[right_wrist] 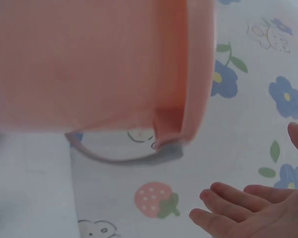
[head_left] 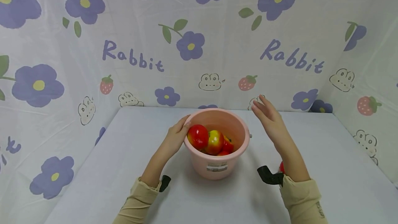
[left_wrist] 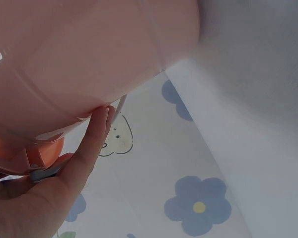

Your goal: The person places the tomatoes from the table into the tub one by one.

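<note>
Head view: pink bucket (head_left: 217, 148) stands mid-table, already loaded with red-yellow apples (head_left: 207, 140); left hand (head_left: 176, 137) rests flat-fingered against its left rim, right hand (head_left: 272, 122) hovers spread, just right of the rim, not touching. Left wrist view: straight fingers (left_wrist: 92, 141) press the bucket wall (left_wrist: 84, 59), no wrap. Right wrist view: fingers (right_wrist: 238, 210) relaxed, apart from the bucket; grey handle (right_wrist: 124, 154) hangs down, ungrasped, so lifting looks undone.

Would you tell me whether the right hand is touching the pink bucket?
Apart. The right wrist view shows backdrop between the right hand and the bucket; the head view agrees.
</note>
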The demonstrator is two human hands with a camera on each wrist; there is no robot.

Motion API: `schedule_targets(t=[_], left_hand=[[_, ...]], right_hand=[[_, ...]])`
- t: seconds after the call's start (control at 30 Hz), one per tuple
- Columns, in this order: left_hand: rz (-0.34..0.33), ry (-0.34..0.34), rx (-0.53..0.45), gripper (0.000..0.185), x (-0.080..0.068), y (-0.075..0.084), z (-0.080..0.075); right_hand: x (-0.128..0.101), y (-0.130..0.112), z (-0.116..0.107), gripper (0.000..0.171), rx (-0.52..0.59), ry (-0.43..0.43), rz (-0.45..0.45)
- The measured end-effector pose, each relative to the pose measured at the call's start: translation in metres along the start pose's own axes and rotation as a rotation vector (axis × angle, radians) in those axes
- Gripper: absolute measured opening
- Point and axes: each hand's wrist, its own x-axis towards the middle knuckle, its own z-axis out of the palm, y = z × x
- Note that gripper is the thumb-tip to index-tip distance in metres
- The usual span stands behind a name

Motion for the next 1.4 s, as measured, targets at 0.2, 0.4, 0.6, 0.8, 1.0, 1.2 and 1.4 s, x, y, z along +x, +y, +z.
schedule_targets(t=[0.2,0.4,0.6,0.8,1.0,1.2,1.4], left_hand=[[0.003,0.009,0.02,0.056,0.001,0.0,-0.001],[0.005,0.007,0.018,0.055,0.002,0.0,-0.002],[0.01,0.006,0.015,0.055,0.003,-0.001,-0.002],[0.007,0.01,0.024,0.054,0.003,0.0,-0.003],[-0.002,0.01,0.021,0.054,0.003,0.0,-0.004],[-0.013,0.009,0.016,0.054,0.003,-0.001,-0.002],[-0.015,0.006,0.017,0.054,0.002,0.0,-0.001]], right_hand=[[-0.008,0.013,-0.009,0.075,0.009,0.012,0.042],[-0.014,0.024,-0.018,0.078,0.001,0.025,0.09],[-0.02,0.039,-0.029,0.078,0.005,0.04,0.148],[-0.028,0.054,-0.037,0.078,0.007,0.059,0.179],[-0.031,0.058,-0.036,0.08,0.022,0.074,0.208],[-0.029,0.055,-0.031,0.08,0.015,0.073,0.208],[-0.032,0.057,-0.034,0.079,-0.005,0.074,0.21]])
